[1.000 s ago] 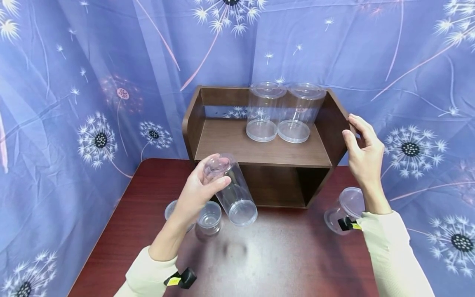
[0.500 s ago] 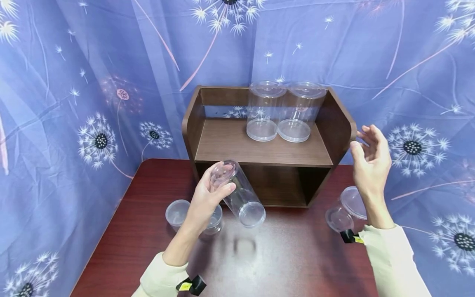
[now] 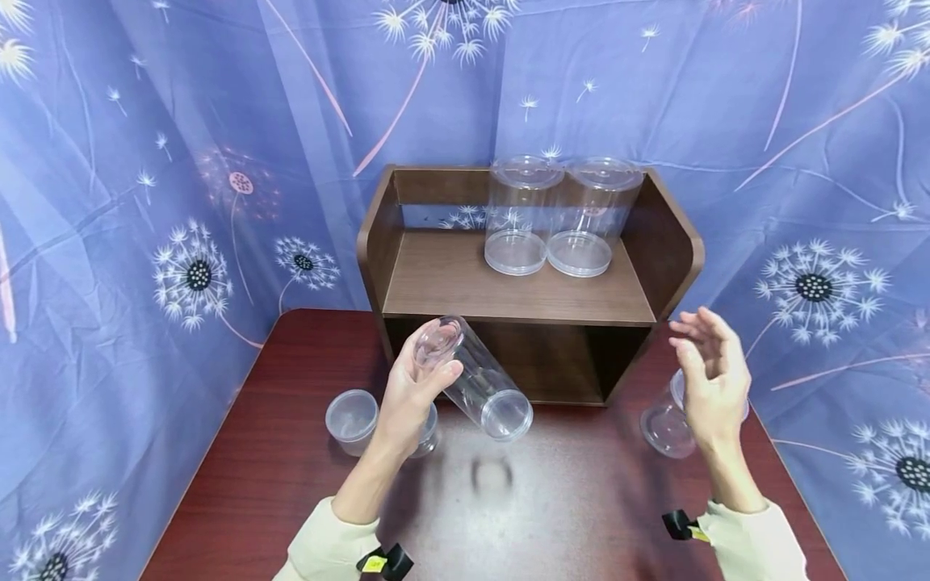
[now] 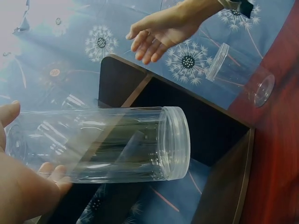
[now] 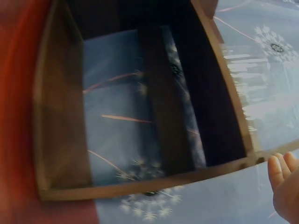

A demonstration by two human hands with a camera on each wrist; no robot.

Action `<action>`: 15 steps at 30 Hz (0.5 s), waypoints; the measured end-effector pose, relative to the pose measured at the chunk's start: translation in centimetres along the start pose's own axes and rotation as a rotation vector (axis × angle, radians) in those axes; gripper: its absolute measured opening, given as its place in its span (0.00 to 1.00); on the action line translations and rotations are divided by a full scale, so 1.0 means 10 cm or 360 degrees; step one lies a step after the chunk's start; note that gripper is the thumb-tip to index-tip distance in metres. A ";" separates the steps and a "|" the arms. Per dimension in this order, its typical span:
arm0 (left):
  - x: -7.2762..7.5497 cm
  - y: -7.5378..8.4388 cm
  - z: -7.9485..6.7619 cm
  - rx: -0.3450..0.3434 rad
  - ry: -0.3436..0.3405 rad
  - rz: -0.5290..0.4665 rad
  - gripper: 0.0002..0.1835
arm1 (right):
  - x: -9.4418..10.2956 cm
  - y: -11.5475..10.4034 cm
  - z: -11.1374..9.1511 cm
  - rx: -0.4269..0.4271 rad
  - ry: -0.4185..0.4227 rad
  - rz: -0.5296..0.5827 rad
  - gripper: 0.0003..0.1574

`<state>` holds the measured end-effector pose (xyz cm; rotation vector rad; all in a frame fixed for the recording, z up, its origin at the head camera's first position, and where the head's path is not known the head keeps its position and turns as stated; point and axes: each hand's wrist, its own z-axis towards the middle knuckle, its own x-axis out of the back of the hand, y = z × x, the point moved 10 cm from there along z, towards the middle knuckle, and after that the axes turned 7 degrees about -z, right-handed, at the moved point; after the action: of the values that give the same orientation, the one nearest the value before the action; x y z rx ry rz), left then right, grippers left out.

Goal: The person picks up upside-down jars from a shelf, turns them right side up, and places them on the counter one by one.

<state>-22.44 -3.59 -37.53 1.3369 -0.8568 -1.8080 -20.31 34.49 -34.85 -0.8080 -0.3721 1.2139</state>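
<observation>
My left hand (image 3: 414, 387) holds a clear plastic jar (image 3: 475, 375) by one end, thumb on the near side and fingers around the far side. The jar is tilted over the table in front of the shelf, its lidded end low and to the right. In the left wrist view the jar (image 4: 112, 144) looks see-through, with nothing visible inside. My right hand (image 3: 712, 379) is in the air with loosely bent fingers and holds nothing. Behind it, partly hidden, a lidded clear jar (image 3: 664, 432) stands on the table.
A brown two-tier wooden shelf (image 3: 450, 278) stands at the back of the red-brown table (image 3: 276, 452). Two tall clear jars (image 3: 514, 218) (image 3: 592, 218) are side by side on its upper tier. Left of my left forearm sits a small clear jar (image 3: 352, 420); another jar (image 3: 430, 432) is half hidden behind the hand.
My right hand has come away from the shelf's right side and dropped toward the table. My left hand has shifted slightly right and lower with the jar, which leans more.
</observation>
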 end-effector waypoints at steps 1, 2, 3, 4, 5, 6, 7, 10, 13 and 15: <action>-0.01 -0.01 0.00 -0.0014 -0.0001 -0.0011 0.38 | -0.03 0.01 -0.05 -0.0005 -0.0045 0.0000 0.28; -0.01 -0.02 0.00 -0.0027 -0.0004 -0.0021 0.37 | -0.06 0.02 -0.10 0.0003 -0.0094 0.0006 0.29; -0.02 -0.02 0.01 -0.0039 -0.0008 -0.0037 0.37 | -0.10 0.03 -0.15 0.0009 -0.0141 0.0011 0.29; -0.03 -0.03 0.01 -0.0049 -0.0016 -0.0054 0.37 | -0.13 0.05 -0.20 0.0016 -0.0186 0.0013 0.30; -0.04 -0.04 0.01 -0.0057 -0.0022 -0.0062 0.37 | -0.17 0.06 -0.25 0.0024 -0.0233 0.0023 0.31; -0.05 -0.04 0.01 -0.0061 -0.0028 -0.0074 0.36 | -0.20 0.07 -0.30 0.0030 -0.0281 0.0037 0.32; -0.06 -0.05 0.01 -0.0066 -0.0033 -0.0082 0.36 | -0.24 0.08 -0.36 0.0037 -0.0330 0.0047 0.32; -0.09 -0.07 0.01 -0.0064 -0.0045 -0.0113 0.36 | -0.36 0.14 -0.55 0.0014 -0.0470 0.0062 0.35; -0.11 -0.08 0.02 -0.0075 -0.0063 -0.0136 0.36 | -0.48 0.19 -0.73 -0.0037 -0.0589 0.0046 0.38; -0.13 -0.09 0.02 -0.0084 -0.0074 -0.0155 0.35 | -0.55 0.22 -0.83 -0.0056 -0.0651 0.0029 0.40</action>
<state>-22.50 -2.04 -37.59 1.3282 -0.7743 -1.9302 -18.22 26.77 -41.16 -0.5896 -0.7216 1.3929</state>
